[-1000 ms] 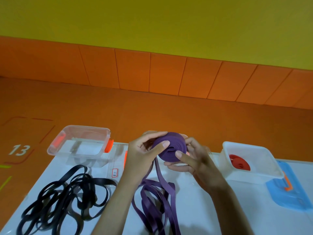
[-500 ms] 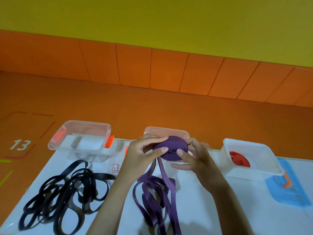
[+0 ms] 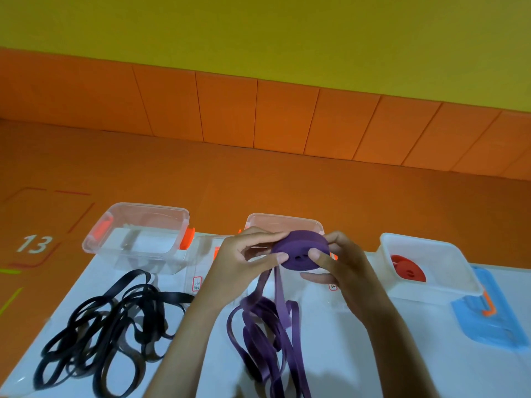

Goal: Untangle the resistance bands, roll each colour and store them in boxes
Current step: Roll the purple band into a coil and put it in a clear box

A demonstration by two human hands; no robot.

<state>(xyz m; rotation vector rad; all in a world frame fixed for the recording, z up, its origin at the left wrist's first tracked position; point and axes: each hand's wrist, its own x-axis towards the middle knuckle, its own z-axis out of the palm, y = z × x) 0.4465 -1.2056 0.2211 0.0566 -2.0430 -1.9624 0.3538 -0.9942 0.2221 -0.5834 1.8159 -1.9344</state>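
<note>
Left hand [image 3: 238, 268]: the left edge of the purple roll [image 3: 298, 249] is pinched, with the thumb laid on the near face and the fingers curled over the far side.
Right hand [image 3: 344, 271]: the right side of the roll is gripped; the thumb is pressed on the near face beside the centre hole, and the other fingers are curled behind and below it.
Purple roll: it is held up off the white table [image 3: 402, 354], in front of the middle box [image 3: 287, 218], tilted so that its flat face is turned toward the camera.
Loose purple band [image 3: 270, 334]: two strands are hung from the roll's lower edge down to a heap of loops on the table between the forearms.
Black bands [image 3: 106, 331]: they are left in a tangle on the left of the table, apart from the purple heap.
Left box [image 3: 143, 206]: a clear box with orange clips is set open at the table's far edge, beyond the black tangle.
Middle box: it is largely hidden by the hands and the roll.
Right box [image 3: 416, 238]: a white box is set open, with a red roll [image 3: 408, 268] laid inside.
Blue lid [image 3: 488, 326]: it is laid flat on the table, touching the right box's near right corner.
</note>
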